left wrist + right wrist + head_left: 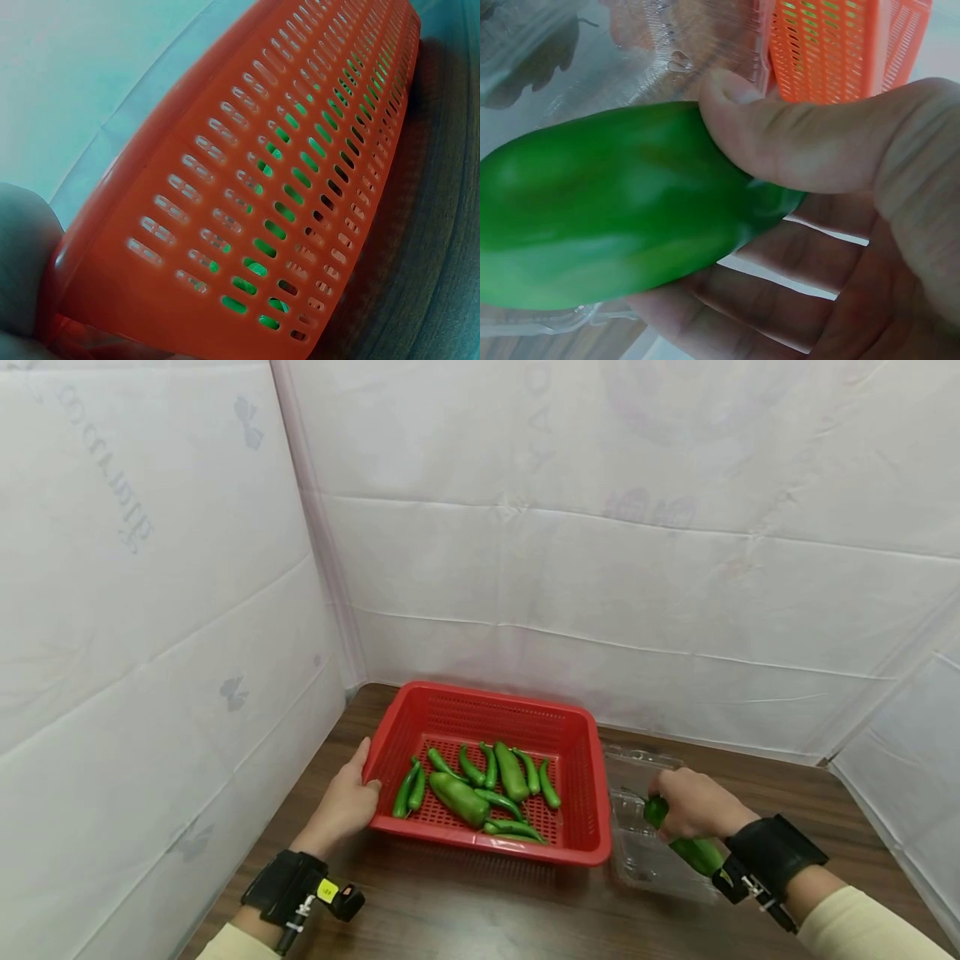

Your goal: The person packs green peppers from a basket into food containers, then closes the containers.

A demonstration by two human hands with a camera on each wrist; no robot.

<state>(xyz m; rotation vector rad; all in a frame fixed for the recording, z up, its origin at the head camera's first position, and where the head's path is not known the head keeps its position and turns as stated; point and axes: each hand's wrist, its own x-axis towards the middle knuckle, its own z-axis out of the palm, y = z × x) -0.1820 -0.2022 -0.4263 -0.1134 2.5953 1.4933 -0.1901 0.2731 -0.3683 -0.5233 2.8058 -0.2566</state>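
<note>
- Low in the head view, slightly left of centre, the left hand [343,806] rests against the left rim of a red basket [577,777], thumb up along the edge; its fingers are hidden behind the basket wall, so their curl cannot be told.
- Seen from the left wrist camera, the basket's slotted side [247,187] fills the frame on a slant, with a bit of the hand [22,255] at the lower left edge touching the corner.
- Green shows through the slots from the peppers [480,785] inside; in the head view they lie loose on the basket floor, one thick pepper among several slim ones.
- Toward the lower right of the head view, the right hand [693,806] is clamped round a green pepper [697,853], whose ends stick out on either side of the fist.
- Close up in the right wrist view, the thumb [795,142] presses on top of that pepper [607,202] while the fingers cup it from below.
- Beneath this hand sits a clear plastic tray [637,852], just beside the basket's right wall; the pepper is held over it.
- Both basket and tray stand on a dark wood-grain desk [465,910].
- White sheeting [525,527] closes off the left, back and right of the frame.
- Each wrist carries a black strap with a small camera unit.
</note>
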